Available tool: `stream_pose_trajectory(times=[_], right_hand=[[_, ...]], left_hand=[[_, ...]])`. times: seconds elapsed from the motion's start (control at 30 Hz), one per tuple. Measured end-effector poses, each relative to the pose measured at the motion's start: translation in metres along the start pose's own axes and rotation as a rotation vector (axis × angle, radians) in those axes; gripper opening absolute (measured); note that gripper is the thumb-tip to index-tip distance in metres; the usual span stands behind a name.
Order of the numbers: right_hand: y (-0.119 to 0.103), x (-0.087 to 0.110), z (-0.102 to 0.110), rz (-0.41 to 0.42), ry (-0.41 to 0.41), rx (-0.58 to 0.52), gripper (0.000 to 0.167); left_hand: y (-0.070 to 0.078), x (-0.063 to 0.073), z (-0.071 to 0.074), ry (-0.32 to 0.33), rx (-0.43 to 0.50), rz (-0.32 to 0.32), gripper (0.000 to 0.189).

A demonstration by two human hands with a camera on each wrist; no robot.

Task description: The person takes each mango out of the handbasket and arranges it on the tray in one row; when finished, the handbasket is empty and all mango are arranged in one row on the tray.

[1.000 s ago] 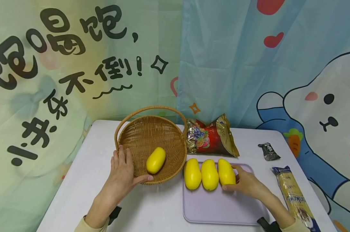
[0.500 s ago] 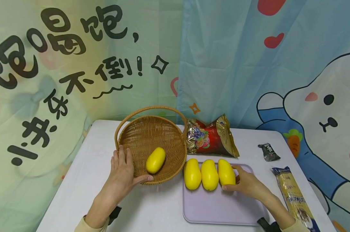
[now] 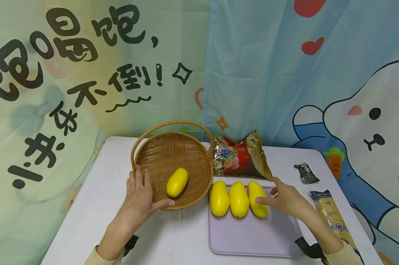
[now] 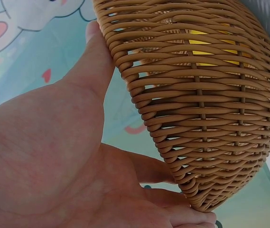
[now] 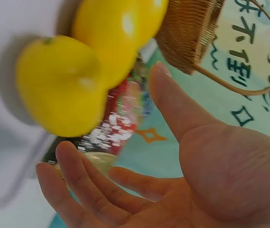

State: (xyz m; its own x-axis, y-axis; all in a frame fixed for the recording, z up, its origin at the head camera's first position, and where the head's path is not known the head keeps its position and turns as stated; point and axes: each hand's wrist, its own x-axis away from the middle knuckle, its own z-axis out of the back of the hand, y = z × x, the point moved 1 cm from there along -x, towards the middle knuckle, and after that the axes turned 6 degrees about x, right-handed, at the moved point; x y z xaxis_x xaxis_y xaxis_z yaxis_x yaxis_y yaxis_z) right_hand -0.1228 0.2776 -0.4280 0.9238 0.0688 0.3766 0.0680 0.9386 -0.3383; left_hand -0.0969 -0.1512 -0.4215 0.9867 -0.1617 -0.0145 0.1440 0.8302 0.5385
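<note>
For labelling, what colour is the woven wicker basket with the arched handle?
Golden brown; the woven wicker basket shows best in head view.

The fruits (image 3: 239, 200) are plain yellow; the basket (image 3: 173, 152) woven brown; the tray (image 3: 252, 237) lilac.

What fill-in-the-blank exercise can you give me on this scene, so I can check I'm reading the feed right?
1. The count of yellow fruits inside the wicker basket is ____.
2. Their count on the purple tray is ____.
3. The hand touching the basket is the person's ____ one.
4. In the head view, the small black packet lies to the ____ of the red bag.

Missing words: one; three; left; right.
</note>
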Motion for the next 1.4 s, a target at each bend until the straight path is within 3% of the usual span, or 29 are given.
stream_pose_trajectory(times=[0.27,0.63,0.83,1.03,1.3,1.4], right_hand=[[-0.044,0.003,0.025,0.131,0.066,-0.011,0.104],[-0.119,-0.004,0.032,0.294,0.057,-0.017,0.086],[-0.166,-0.008,0.027,0.392,0.006,0.001,0.089],[-0.205,-0.019,0.019,0.455,-0.047,0.092,0.091],[-0.234,-0.044,0.008,0.466,-0.115,0.153,0.085],[-0.243,-0.054,0.001,0.461,-0.135,0.19,0.068]], left_hand=[[0.0,-0.001,0.0,-0.015,-0.001,0.013,0.124],[0.0,-0.003,0.0,-0.026,-0.008,0.014,0.124],[0.0,-0.002,0.0,-0.016,-0.008,0.012,0.124],[0.0,-0.001,0.0,-0.021,0.004,0.021,0.124],[0.001,-0.001,0.001,-0.005,0.0,0.004,0.123],[0.002,-0.002,0.001,-0.005,0.002,0.003,0.124]])
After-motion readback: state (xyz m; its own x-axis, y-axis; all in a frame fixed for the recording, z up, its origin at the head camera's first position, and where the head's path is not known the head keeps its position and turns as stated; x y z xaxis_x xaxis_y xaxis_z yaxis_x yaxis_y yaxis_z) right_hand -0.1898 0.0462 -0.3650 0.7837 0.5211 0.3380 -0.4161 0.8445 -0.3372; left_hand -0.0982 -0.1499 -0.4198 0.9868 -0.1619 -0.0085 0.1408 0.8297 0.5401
